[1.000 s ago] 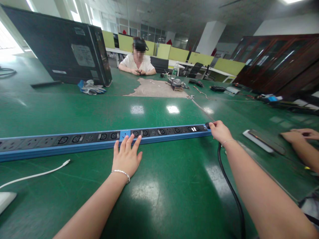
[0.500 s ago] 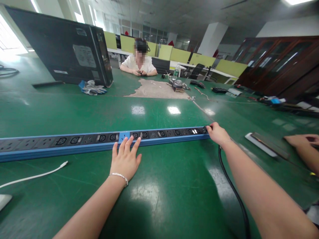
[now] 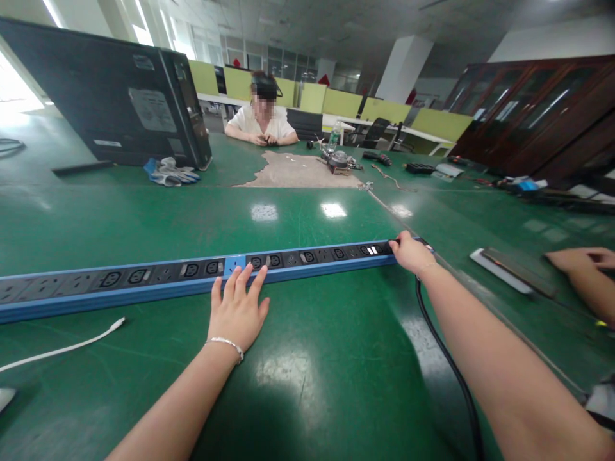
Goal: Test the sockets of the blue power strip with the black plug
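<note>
A long blue-and-black power strip [image 3: 158, 292] lies across the green surface [image 3: 336, 346], its sockets facing up. The left hand [image 3: 237, 314] rests with its grip open, fingers spread apart over the near edge at mid-length. The right hand [image 3: 416, 256] has its grip closed at the right-hand portion of the strip, thumb and fingers clamped on a dark plug [image 3: 394, 243], mostly hidden; whether its contacts are aligned or seated cannot be told. A black cable [image 3: 444, 349] runs from beneath this hand toward the near edge of the view. The principal hazard is judged to be misalignment: with the plug screened by the fingers, a tilted push could jam it against the socket rim or strain its pins. A second is sliding: the surface looks smooth, and the left hand, lying flat and well apart from the right, may give too little hold, so that a sideways force swings the strip's end. Thirdly, the cable's sagging length could drag on the plug and twist it, particularly if the right forearm, close beside it, catches it.
</note>
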`<state>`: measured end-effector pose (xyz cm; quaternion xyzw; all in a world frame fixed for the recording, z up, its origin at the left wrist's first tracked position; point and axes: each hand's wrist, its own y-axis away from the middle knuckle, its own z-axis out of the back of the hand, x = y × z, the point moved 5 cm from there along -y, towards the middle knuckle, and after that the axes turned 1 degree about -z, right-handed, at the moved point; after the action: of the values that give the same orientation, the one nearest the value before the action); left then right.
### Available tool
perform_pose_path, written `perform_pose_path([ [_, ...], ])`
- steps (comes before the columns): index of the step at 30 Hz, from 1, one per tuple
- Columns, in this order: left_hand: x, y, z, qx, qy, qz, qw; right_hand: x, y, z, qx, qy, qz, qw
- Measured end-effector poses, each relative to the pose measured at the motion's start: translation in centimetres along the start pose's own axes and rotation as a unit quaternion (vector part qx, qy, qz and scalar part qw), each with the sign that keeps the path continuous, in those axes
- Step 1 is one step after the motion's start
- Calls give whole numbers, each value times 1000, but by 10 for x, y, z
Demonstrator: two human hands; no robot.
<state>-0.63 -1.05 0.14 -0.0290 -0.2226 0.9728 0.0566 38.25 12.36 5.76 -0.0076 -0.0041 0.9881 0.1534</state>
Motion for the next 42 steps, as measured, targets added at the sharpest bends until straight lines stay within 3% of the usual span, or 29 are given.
perform_pose_path([
  [11, -4, -1, 5, -2, -14, 7, 1000, -2, -2, -7, 28, -19, -8, 999],
  [18, -4, -3, 0, -6, -25, 11, 1000, -4, -4, -10, 14, -30, -10, 999],
  [21, -3, -2, -2, -10, -23, 7, 1000, -7, -3, -7, -8, -47, -20, 999],
  [26, -3, -2, 0, -13, -23, 5, 1000, -24, -3, 20, -83, -115, -59, 988],
  [31, -3, -3, 2, -15, -22, 8, 1000, -40, -6, 29, -50, -141, -73, 986],
  [42, -2, -2, -1, -23, -11, 2, 1000, -54, -13, 3, 9, -134, -90, 987],
])
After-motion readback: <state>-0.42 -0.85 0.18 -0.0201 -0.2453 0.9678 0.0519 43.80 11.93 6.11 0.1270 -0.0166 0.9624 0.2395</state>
